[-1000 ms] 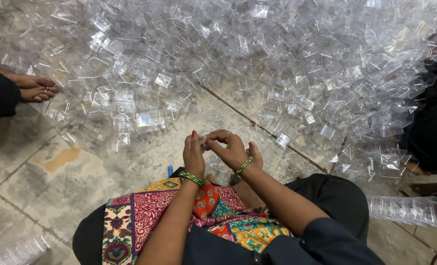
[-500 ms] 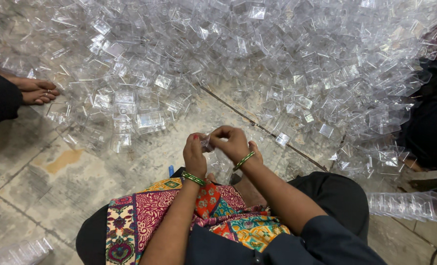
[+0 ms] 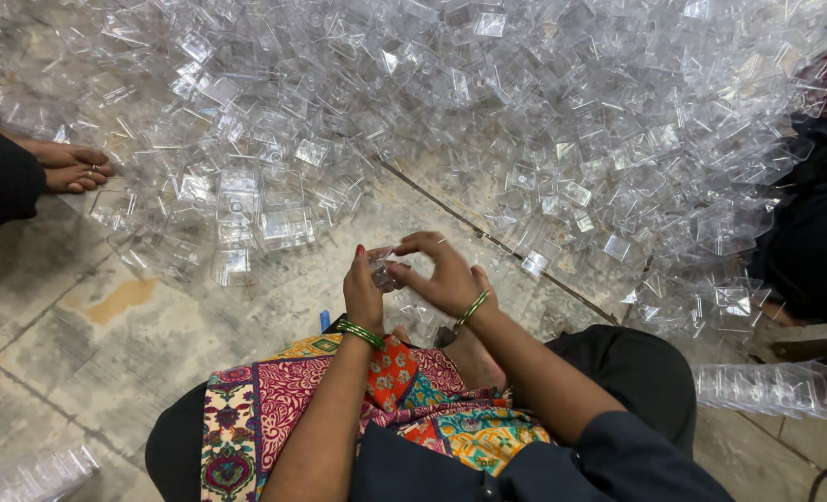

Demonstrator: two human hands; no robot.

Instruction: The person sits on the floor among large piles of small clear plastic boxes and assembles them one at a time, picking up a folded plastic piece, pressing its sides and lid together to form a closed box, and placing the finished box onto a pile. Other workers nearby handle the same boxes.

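Observation:
My left hand (image 3: 362,293) and my right hand (image 3: 443,277) meet over my lap, both pinching one small clear plastic box (image 3: 382,268) between the fingertips. Green bangles ring both wrists. Just beyond my hands a huge heap of the same clear plastic boxes (image 3: 488,112) covers the floor from left to right. I sit on the floor with a bright patterned cloth (image 3: 339,400) across my knees.
Another person's bare foot (image 3: 70,167) and dark trouser leg rest at the left edge. A second person in dark clothes (image 3: 818,232) sits at the right. A nested stack of clear boxes (image 3: 771,386) lies at the right, another stack (image 3: 32,474) at bottom left. Stone tile floor (image 3: 88,344).
My hands have stayed together over my lap, the fingers shifting slightly around the small clear box. The view has drifted a little.

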